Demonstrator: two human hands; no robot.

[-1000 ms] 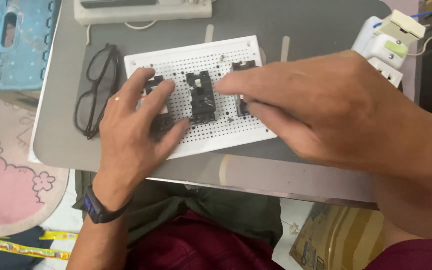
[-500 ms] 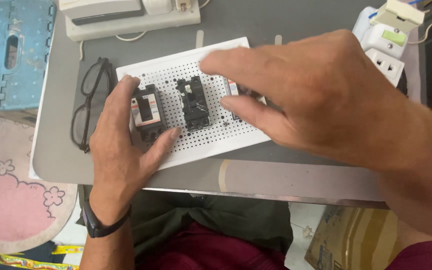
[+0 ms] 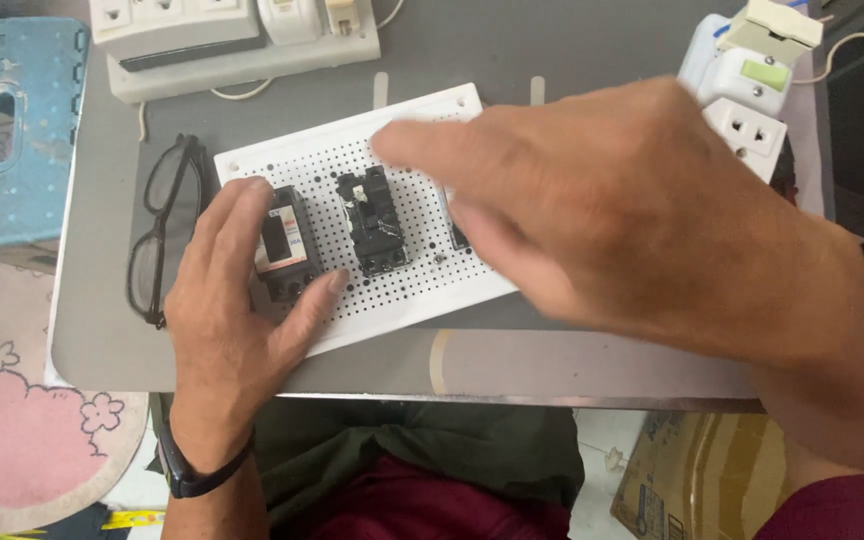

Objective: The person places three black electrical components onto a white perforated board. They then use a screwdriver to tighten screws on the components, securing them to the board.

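A white perforated board [image 3: 392, 300] lies on a small grey table [image 3: 102, 340]. Two black circuit breakers are mounted on it: a left one [image 3: 285, 245] and a middle one [image 3: 374, 222]. A third black part [image 3: 458, 236] is mostly hidden under my right hand. My left hand [image 3: 232, 330] rests flat on the board's left end, fingers and thumb either side of the left breaker, touching it. My right hand [image 3: 612, 210] hovers over the board's right half, fingers spread and blurred, holding nothing I can see.
Black eyeglasses [image 3: 162, 230] lie left of the board. A white power strip [image 3: 232, 40] sits along the table's far edge, a white socket adapter [image 3: 747, 90] at far right. A blue stool [image 3: 12, 130] and pink rug [image 3: 22, 430] are at left, a cardboard box [image 3: 682, 480] below.
My right hand has lifted off the board's right side and moved up, fingers spreading. My left hand slid back, uncovering the left breaker. The view shifted closer.
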